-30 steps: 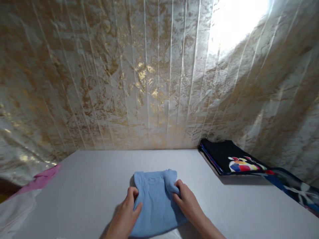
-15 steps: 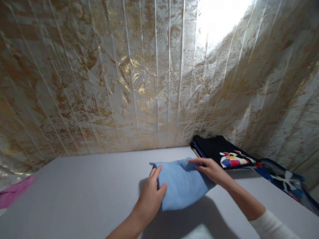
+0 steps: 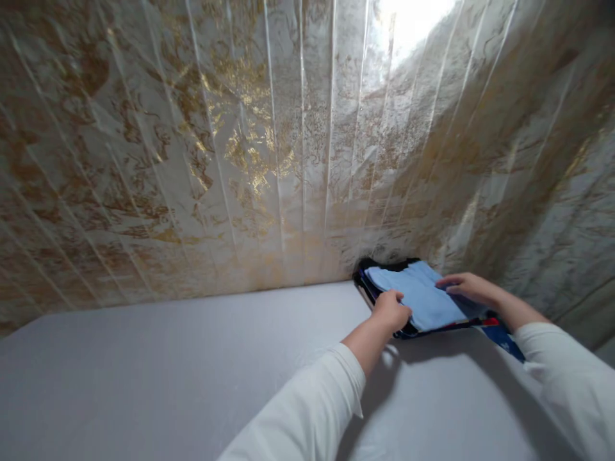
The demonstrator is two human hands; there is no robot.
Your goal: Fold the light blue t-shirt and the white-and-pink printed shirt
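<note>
A light blue folded cloth (image 3: 427, 301) lies on top of a stack of folded dark garments (image 3: 364, 264) by the back wall. My left hand (image 3: 391, 312) is at the cloth's near left edge, its fingers bent and closed on that edge. Along the right side, my right hand (image 3: 471, 288) rests with fingers stretched out over the cloth, touching it. The colourful print on the top dark garment is mostly covered, with a little red showing at the near right corner.
A blue item (image 3: 502, 339) sticks out right of the stack, partly behind my right sleeve. The white table (image 3: 192, 371) runs up to a gold-and-silver patterned curtain (image 3: 288, 160) at the back.
Both hands have carried the blue cloth right and back, from above the table onto the dark stack. My right hand's fingers have straightened. The view has shifted; the pink cloth at left is out of sight.
</note>
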